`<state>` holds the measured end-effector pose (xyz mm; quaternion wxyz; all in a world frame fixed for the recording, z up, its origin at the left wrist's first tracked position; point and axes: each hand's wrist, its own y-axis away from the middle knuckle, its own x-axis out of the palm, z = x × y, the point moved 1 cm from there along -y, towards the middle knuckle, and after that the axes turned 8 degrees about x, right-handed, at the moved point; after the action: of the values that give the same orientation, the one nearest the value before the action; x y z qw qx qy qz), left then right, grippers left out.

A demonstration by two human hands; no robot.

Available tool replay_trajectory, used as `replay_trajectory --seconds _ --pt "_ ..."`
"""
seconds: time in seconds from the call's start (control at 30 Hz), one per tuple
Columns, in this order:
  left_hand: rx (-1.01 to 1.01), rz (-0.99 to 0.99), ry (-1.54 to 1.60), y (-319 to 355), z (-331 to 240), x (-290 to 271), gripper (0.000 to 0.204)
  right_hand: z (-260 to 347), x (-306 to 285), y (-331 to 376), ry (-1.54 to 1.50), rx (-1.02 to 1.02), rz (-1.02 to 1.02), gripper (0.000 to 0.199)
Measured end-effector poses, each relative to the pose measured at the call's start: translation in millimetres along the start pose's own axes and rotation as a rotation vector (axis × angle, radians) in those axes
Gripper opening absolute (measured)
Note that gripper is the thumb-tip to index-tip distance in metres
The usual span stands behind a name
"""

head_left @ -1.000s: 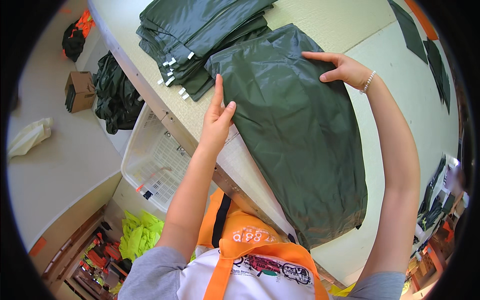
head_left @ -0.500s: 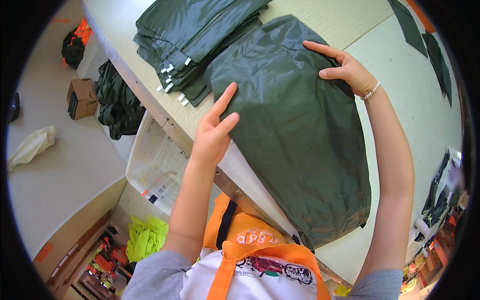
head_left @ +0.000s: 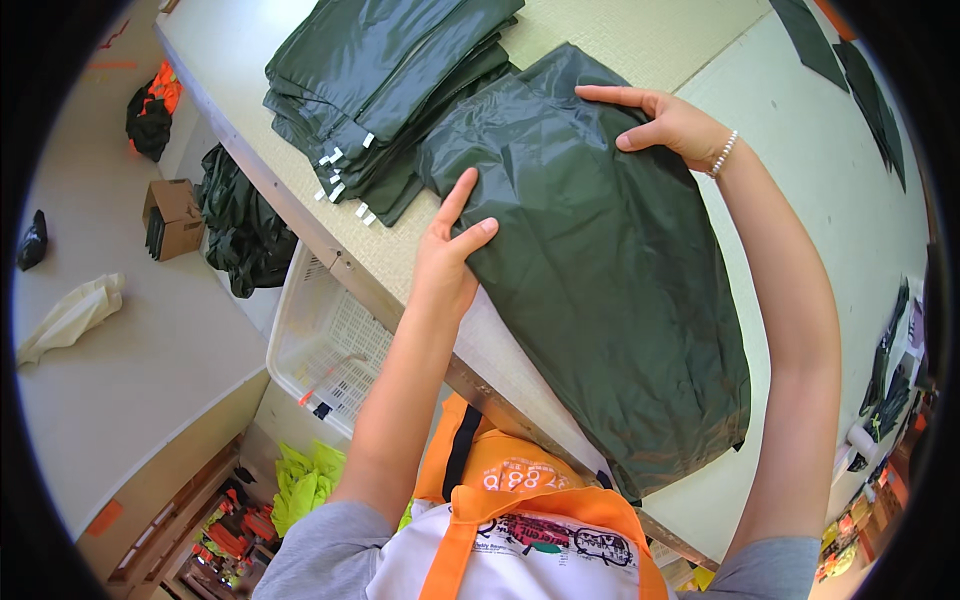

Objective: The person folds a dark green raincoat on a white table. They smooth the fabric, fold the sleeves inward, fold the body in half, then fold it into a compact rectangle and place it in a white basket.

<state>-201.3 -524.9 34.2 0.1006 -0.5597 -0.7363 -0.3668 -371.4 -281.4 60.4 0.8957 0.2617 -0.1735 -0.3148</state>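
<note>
A dark green, shiny folded garment point(head_left: 610, 290) lies slantwise over the worktable, its near end by the table's front edge. At its left edge is my left hand point(head_left: 448, 260), with thumb and index finger spread over the cloth. My right hand point(head_left: 672, 125) touches the upper right part, index finger stretched out and thumb apart from it. The remaining fingers of both hands are mostly hidden. Beyond the left hand lies a stack of similar folded dark green garments point(head_left: 390, 70) with small white tags, its near side touching the garment's far end.
A metal-edged border point(head_left: 345, 265) runs along the table. Beside it stand a white plastic basket point(head_left: 325, 330), a heap of dark green cloth point(head_left: 240, 220) and a cardboard box point(head_left: 178, 220). Dark cloth strips point(head_left: 870, 105) lie at the far right. Yellow-green cloth point(head_left: 305, 485) sits below left.
My right hand has shifted slightly left and down over the garment. The left hand has moved a little right, its thumb now farther over the cloth. The view has shifted slightly.
</note>
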Motion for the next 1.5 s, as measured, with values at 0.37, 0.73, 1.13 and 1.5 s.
replay_trajectory --seconds 0.37,0.73,1.13,1.5 --pt "0.063 0.229 -1.169 -15.6 -11.7 10.5 0.055 -4.9 6.9 -10.6 0.885 0.042 -0.290 0.052" --pt "0.586 0.585 -1.371 123.8 -95.7 56.4 0.025 92.4 93.1 155.1 1.119 -0.152 -0.251 0.013" --pt "-0.077 0.154 0.013 59.1 57.2 -45.6 0.061 -46.5 1.0 72.5 0.029 0.166 -0.378 0.063" --pt "0.151 -0.028 -0.455 68.9 55.4 -9.6 0.042 -64.3 28.5 112.5 0.290 0.089 -0.723 0.041"
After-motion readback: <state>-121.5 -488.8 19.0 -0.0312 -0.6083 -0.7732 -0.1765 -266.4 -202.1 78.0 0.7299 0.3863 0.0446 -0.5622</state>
